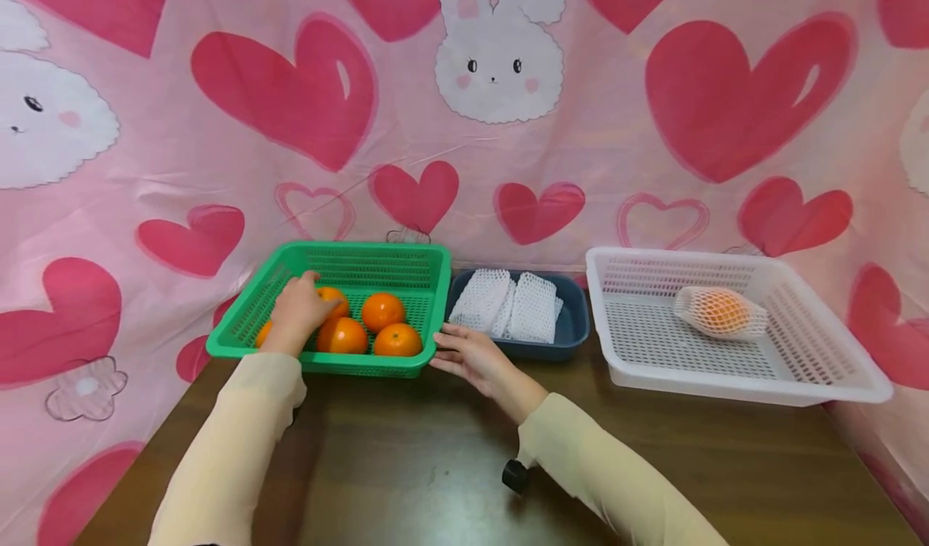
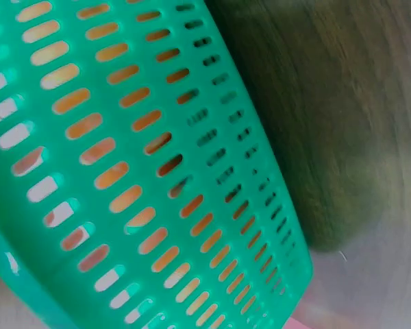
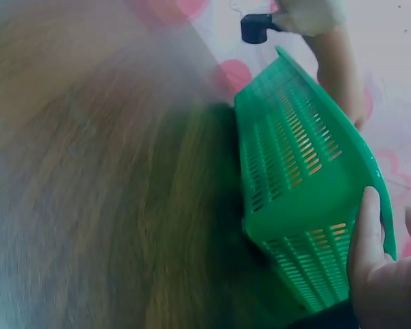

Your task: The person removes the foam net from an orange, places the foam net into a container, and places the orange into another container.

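Observation:
A green basket (image 1: 439,288) holds several oranges (image 1: 382,311). My left hand (image 1: 296,310) reaches inside at the left and grips an orange (image 1: 335,299), thumb on its near side; some fingers are hidden. Another orange shows partly beside the wrist. At the basket's front right corner my right hand (image 1: 475,362) touches the outside with straight fingers. Seen from the right wrist, one of these fingers (image 3: 367,226) lies against the green wall just under the rim, and the thumb stands apart. The left wrist view shows only the basket's slotted side (image 2: 123,151), oranges glimpsed through it.
A dark blue tray (image 1: 581,312) with white foam net sleeves (image 1: 533,308) stands right of the green basket. Farther right, a white basket (image 1: 617,373) contains one orange in a net sleeve (image 1: 722,312). All stand on a brown wooden table (image 1: 406,457) before a pink heart-patterned cloth (image 1: 406,143).

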Demonstrator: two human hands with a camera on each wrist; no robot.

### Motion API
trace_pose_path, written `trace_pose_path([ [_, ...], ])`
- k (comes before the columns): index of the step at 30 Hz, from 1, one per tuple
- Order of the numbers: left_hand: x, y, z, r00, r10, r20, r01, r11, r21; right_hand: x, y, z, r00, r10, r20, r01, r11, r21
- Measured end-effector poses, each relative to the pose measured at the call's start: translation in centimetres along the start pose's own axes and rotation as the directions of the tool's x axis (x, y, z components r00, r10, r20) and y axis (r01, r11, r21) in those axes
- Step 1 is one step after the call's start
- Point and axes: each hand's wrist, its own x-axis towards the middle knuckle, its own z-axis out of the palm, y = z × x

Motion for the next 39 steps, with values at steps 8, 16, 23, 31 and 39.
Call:
trace_pose_path([
  [8, -1.2, 1.6, 0.0, 0.994, 0.094, -0.048, -0.096, 0.994, -0.049, -0.5, -1.0, -1.5, 0.998, 0.018, 0.063, -0.014, 0.998, -0.068],
  [16, -2.5, 3.9, 1.1, 0.987, 0.155, -0.048, -0.158, 0.985, -0.066, -1.9, -2.1, -2.3, 0.986, 0.081, 0.149, -0.068, 0.994, -0.086],
  [23, -3.8, 6.1, 2.1, 0.968, 0.249, -0.004, -0.248, 0.963, -0.102, -3.0, -2.8, -3.7, 0.949, 0.128, 0.287, -0.054, 0.966, -0.255],
  [31, -5.2, 9.5, 3.1, 0.937, 0.349, -0.006, -0.346, 0.926, -0.150, -4.7, -4.9, -6.5, 0.912, 0.088, 0.400, 0.071, 0.928, -0.365],
  [39, -6.4, 12.1, 4.4, 0.910, 0.414, -0.003, -0.406, 0.892, -0.197, -6.4, -7.5, -9.1, 0.941, -0.016, 0.339, 0.164, 0.895, -0.414],
])
